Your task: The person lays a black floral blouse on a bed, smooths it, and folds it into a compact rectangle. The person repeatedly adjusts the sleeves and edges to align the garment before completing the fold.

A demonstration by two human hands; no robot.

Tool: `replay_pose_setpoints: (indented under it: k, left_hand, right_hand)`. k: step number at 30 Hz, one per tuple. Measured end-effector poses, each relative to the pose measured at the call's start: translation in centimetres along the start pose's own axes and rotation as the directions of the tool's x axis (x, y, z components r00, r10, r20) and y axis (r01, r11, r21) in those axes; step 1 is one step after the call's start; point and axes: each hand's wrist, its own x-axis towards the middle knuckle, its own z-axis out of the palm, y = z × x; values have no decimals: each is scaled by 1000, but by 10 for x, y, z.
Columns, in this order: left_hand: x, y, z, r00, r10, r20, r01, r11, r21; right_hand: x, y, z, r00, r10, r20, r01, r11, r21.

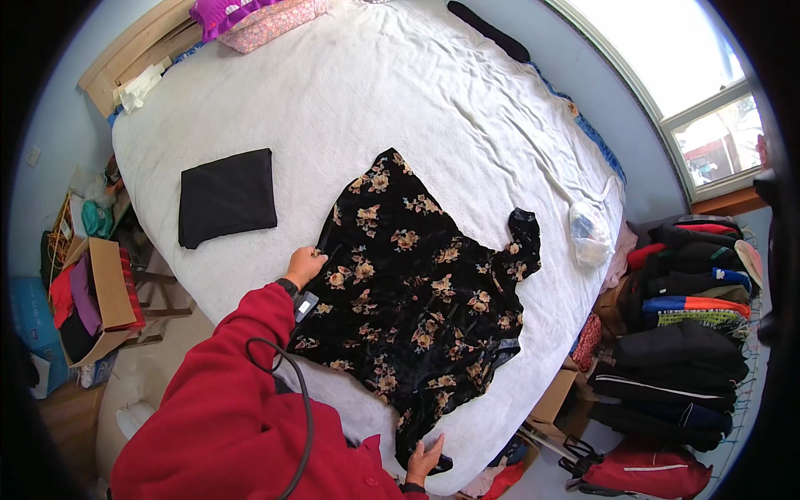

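Observation:
A black velvet garment with a yellow-and-pink floral print (412,281) lies spread on the white bed cover (350,94). One short sleeve points to the far right; the other reaches down towards me. My left hand (305,267) has its fingers curled on the garment's left edge. A dark band with a small grey device (305,306) is at that wrist. Down at the near sleeve's end, my right hand (425,461) rests against the cloth with thumb and fingers apart. Left of the garment lies a folded black cloth (228,199).
A clear plastic bag (589,232) sits near the bed's right edge. Pillows (272,25) lie by the wooden headboard (134,44). Clothes (678,350) hang on a rack at right. An open cardboard box (111,287) stands left. A black cable (306,406) crosses my red sleeve.

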Motion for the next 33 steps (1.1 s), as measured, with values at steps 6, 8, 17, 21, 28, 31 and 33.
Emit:
replay_pose_setpoints:
  k: [6,8,17,21,28,31,33]
  left_hand:
    - [-5,9,-23,996,-77,40,81,990,-115]
    - [-7,4,-26,991,-82,-102,84,996,14]
    - [-2,-28,-29,987,-131,-94,140,984,107]
    - [2,-26,-30,991,-114,-67,102,982,-157]
    - [-4,-22,-42,981,-188,47,191,897,-399]
    - [-8,-22,-44,981,-189,47,193,916,-352]
    - [-9,-21,-48,982,-142,129,178,925,-337]
  right_hand:
    - [17,-31,15,997,-81,5,80,993,84]
    - [26,-43,23,994,-109,-21,111,986,121]
    - [58,-45,18,1000,-10,10,9,997,81]
    - [74,-59,-5,980,200,20,-200,979,48]
    - [114,-114,12,934,-346,-91,344,938,-39]
    - [108,-122,20,914,-406,-29,399,908,-130]
    - [95,-118,18,928,-371,-30,365,923,-119]
